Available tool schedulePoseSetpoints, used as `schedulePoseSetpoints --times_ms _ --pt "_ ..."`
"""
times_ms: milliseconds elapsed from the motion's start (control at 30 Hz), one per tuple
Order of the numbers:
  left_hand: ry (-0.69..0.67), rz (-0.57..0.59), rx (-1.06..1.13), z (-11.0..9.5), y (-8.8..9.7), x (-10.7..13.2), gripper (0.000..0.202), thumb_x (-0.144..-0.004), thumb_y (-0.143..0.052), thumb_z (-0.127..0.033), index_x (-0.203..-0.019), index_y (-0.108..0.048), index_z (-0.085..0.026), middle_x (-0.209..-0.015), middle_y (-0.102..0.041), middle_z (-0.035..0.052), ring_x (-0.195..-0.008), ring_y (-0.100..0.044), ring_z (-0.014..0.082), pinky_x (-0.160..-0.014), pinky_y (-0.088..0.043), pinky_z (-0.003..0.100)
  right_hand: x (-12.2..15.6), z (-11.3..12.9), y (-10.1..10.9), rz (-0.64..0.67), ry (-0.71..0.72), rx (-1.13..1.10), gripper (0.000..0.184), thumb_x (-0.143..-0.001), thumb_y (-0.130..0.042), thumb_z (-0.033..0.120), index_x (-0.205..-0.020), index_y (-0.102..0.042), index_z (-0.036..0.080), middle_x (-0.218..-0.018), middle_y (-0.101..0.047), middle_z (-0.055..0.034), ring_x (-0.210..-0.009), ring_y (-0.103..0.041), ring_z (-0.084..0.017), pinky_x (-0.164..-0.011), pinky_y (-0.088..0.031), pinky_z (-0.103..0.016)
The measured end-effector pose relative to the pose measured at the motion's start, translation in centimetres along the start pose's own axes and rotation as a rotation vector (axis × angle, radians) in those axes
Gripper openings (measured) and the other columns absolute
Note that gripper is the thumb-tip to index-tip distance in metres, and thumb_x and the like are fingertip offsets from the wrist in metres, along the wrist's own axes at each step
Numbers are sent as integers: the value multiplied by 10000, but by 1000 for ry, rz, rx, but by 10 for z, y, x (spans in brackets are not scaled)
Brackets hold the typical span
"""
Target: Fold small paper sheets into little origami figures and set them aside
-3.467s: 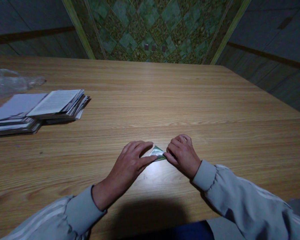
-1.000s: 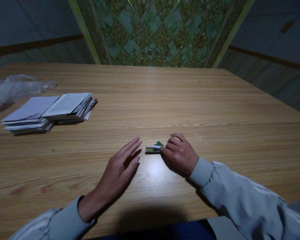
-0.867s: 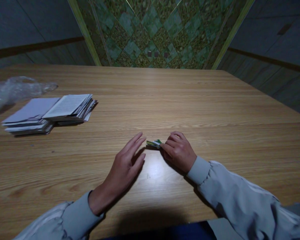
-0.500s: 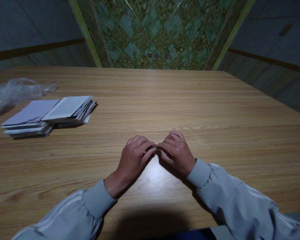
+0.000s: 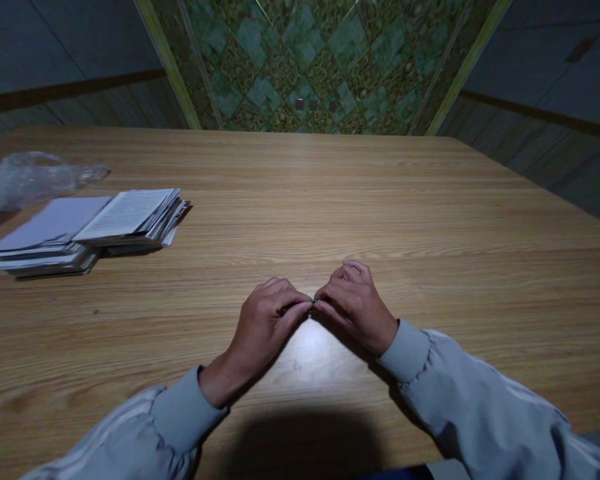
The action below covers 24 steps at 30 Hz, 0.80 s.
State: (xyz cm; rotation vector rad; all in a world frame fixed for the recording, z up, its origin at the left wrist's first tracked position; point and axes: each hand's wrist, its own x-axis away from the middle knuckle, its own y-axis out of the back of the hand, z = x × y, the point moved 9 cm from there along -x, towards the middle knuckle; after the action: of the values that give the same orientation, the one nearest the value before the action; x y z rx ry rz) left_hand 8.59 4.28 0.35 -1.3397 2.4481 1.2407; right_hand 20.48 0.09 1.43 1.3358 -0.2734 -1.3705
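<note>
Above the wooden table (image 5: 330, 200), my left hand (image 5: 270, 317) and my right hand (image 5: 356, 303) meet fingertip to fingertip near the middle of the view. Thumb and forefinger are pinched together on each. Between the two pinches a tiny dark, thin thing (image 5: 313, 301) barely shows; the fingers cover most of it, and its kind cannot be made out. The other fingers of both hands are curled in. Grey sleeves reach to both wrists.
Two stacks of papers, a left stack (image 5: 50, 223) and a right stack (image 5: 130, 213), lie side by side on the table's left part. Behind them is a crumpled clear plastic bag (image 5: 25, 177). A green patterned wall panel (image 5: 310, 60) stands beyond the far edge.
My fingertips have drawn closer together, and less of the small dark thing shows between them. My left hand sits slightly lower. The whole view has shifted a little.
</note>
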Motion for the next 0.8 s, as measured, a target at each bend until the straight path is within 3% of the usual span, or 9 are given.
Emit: schedulePoseSetpoints --times_ms 267,800 --pt "66 79 106 3 2 -5 170 -934 -639 -259 -840 -764 -191 -754 -691 37 -740 -617 181 -678 -446 292 0 -10 -1 36 -68 -85 258 -976 -611 368 -803 -701 199 -706 -644 3 -793 -556 -172 -940 -326 -390" --pt "238 222 310 25 0 -4 206 -925 -628 -281 -847 -788 -177 -811 -744 60 -757 -679 180 -683 -484 268 3 -23 -4 79 -154 -275 168 -937 -679 273 -796 -734 200 -740 -665 -9 -787 -586 -167 -789 -393 -344"
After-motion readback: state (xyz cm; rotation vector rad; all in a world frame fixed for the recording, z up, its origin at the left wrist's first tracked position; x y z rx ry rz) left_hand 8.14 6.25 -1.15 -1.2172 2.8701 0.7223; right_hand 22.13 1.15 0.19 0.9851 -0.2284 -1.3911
